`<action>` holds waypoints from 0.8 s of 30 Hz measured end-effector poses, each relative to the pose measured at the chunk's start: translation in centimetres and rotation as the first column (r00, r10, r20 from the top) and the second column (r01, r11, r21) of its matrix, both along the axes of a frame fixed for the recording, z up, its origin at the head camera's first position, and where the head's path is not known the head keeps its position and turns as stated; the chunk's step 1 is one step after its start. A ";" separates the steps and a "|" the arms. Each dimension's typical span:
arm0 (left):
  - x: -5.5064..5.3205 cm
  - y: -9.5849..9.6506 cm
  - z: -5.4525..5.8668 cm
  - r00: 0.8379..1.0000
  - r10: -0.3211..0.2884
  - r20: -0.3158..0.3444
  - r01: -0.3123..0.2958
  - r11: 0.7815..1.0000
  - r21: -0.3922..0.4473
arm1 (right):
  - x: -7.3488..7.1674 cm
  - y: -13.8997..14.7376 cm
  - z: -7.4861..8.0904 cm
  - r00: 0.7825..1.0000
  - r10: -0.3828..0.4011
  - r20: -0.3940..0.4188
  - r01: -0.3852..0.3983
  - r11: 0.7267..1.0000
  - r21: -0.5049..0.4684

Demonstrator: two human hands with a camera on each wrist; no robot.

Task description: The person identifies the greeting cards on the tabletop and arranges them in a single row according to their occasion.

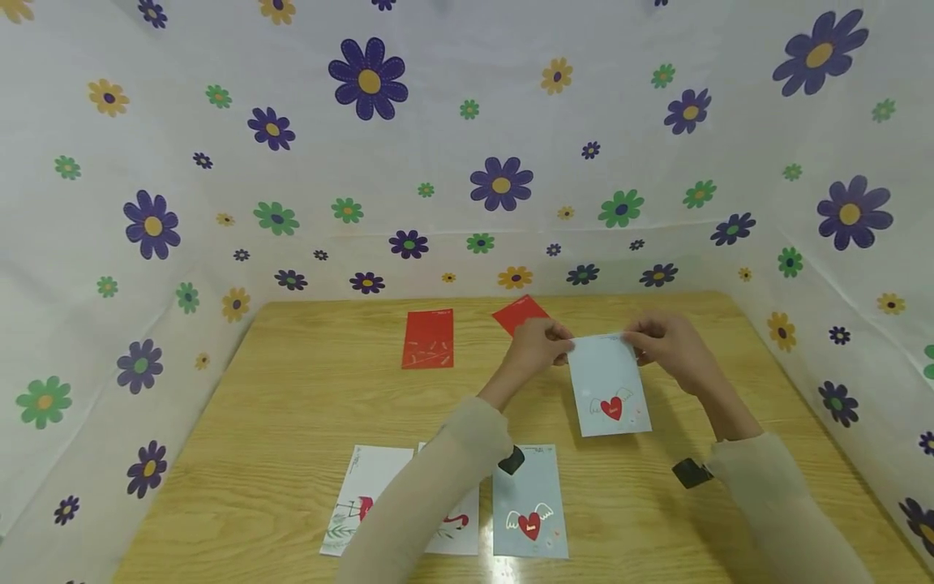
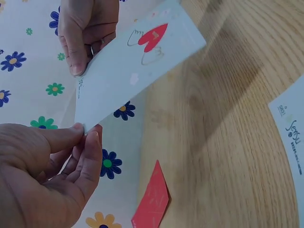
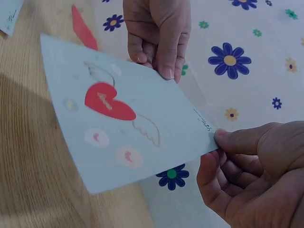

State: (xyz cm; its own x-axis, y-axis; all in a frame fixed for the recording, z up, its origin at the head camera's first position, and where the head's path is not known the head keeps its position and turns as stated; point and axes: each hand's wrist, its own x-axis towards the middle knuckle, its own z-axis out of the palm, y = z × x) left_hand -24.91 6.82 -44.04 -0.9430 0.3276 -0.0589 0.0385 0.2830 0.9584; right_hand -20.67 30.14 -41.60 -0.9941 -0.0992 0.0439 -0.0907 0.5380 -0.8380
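Observation:
A pale blue card (image 1: 607, 373) with a red heart and gold-outlined wings hangs above the right part of the table, tilted in the air. My left hand (image 1: 536, 353) pinches its upper left corner between thumb and fingers. At the opposite top corner, my right hand (image 1: 667, 345) pinches it the same way, as the right wrist view shows with the thumb (image 3: 225, 137) on the card's face. Below and to the left, a matching heart card (image 1: 530, 503) lies flat on the wooden table (image 1: 292, 405).
Two white flamingo cards lie at the front; the left sleeve partly covers one card (image 1: 460, 527), beside the other card (image 1: 372, 487). Toward the back lie a red card (image 1: 428, 339) and another red card (image 1: 520, 312), partly behind my left hand. Flower-print cloth (image 1: 438, 154) encloses the table.

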 end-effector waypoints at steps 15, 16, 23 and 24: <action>2.7 -1.5 2.0 0.993 -0.117 -0.014 0.116 0.992 -0.058 | 3.2 0.2 1.3 0.990 0.025 0.140 -0.012 0.996 -0.094; 2.9 -1.5 2.0 0.993 -0.117 -0.012 0.116 0.991 -0.061 | 3.4 0.2 1.4 0.989 0.030 0.146 -0.016 0.996 -0.093; 4.3 -1.9 2.3 0.992 -0.125 -0.001 0.125 0.990 -0.060 | 4.4 0.2 1.6 0.983 0.072 0.166 -0.060 0.995 -0.075; 4.5 -2.0 2.3 0.992 -0.127 0.004 0.127 0.990 -0.056 | 4.5 0.3 1.6 0.982 0.076 0.173 -0.064 0.995 -0.072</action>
